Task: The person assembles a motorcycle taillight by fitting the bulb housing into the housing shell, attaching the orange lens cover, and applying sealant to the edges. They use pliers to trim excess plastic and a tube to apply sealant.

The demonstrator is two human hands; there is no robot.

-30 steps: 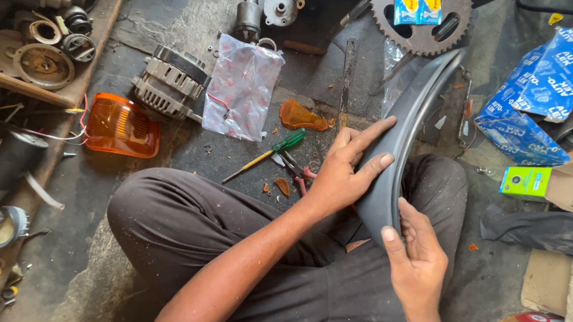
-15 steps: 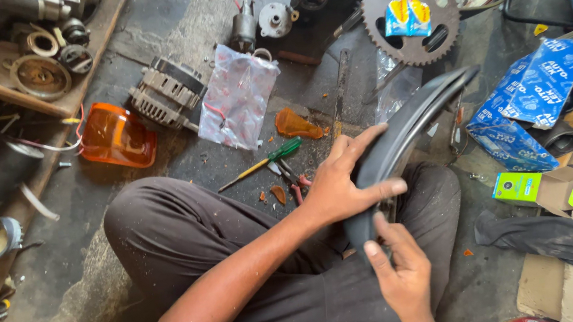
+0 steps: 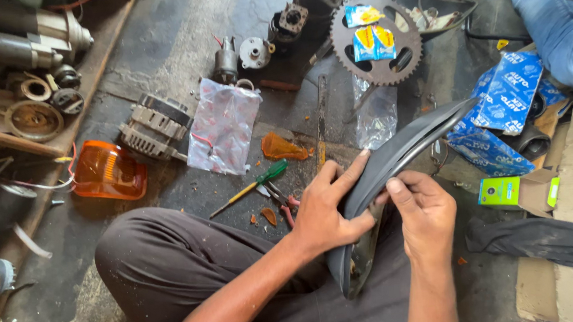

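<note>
From the head view, you sit on the floor with a long curved black mudguard resting across your lap, so it stays steady. Your left hand wraps its side with fingers spread wide to hold it firm. Your right hand pinches its thin edge, fingers close together.

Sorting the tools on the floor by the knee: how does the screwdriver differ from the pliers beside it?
The screwdriver has a green handle and a yellow shaft; the pliers have reddish grips on dark metal. The screwdriver is one straight piece and lies longer on the floor; the pliers are shorter, with two handles. The screwdriver lies in full view; the left hand covers one end of the pliers. Both lie flat on the concrete floor.
</note>
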